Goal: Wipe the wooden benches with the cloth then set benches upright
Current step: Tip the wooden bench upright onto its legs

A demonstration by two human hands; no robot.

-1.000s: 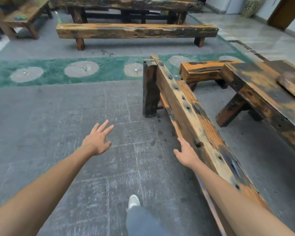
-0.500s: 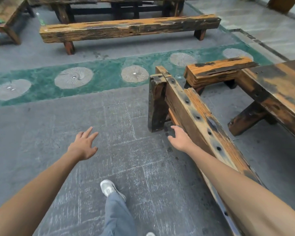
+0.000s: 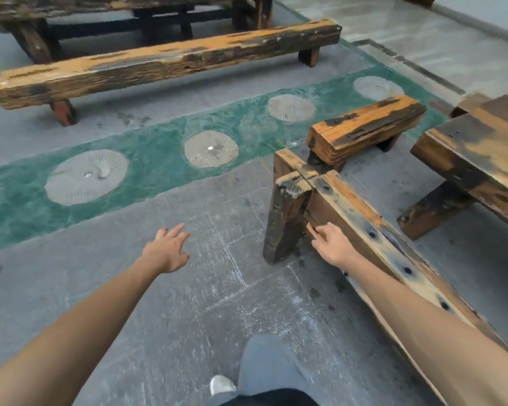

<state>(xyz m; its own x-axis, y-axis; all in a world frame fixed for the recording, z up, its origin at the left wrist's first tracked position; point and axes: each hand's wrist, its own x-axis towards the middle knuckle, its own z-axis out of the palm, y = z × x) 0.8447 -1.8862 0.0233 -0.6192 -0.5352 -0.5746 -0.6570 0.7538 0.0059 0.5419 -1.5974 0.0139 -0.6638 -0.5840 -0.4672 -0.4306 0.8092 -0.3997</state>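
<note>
A long wooden bench (image 3: 373,238) lies tipped on its side at the right, its dark leg (image 3: 285,218) pointing left over the floor. My right hand (image 3: 332,244) rests against the underside of this bench beside that leg, fingers extended. My left hand (image 3: 167,250) hovers over the grey floor to the left, fingers spread and holding nothing. No cloth is in view.
A long upright bench (image 3: 165,63) stands across the back, with a dark table (image 3: 106,7) behind it. A short bench (image 3: 364,127) and a wooden table (image 3: 481,159) stand at the right. A green floor strip (image 3: 147,159) with round stone inlays crosses the middle. My leg and white shoe (image 3: 222,383) are below.
I have stepped forward along the tipped bench. My right hand slid along its underside toward the far leg. My left hand stayed spread in the air.
</note>
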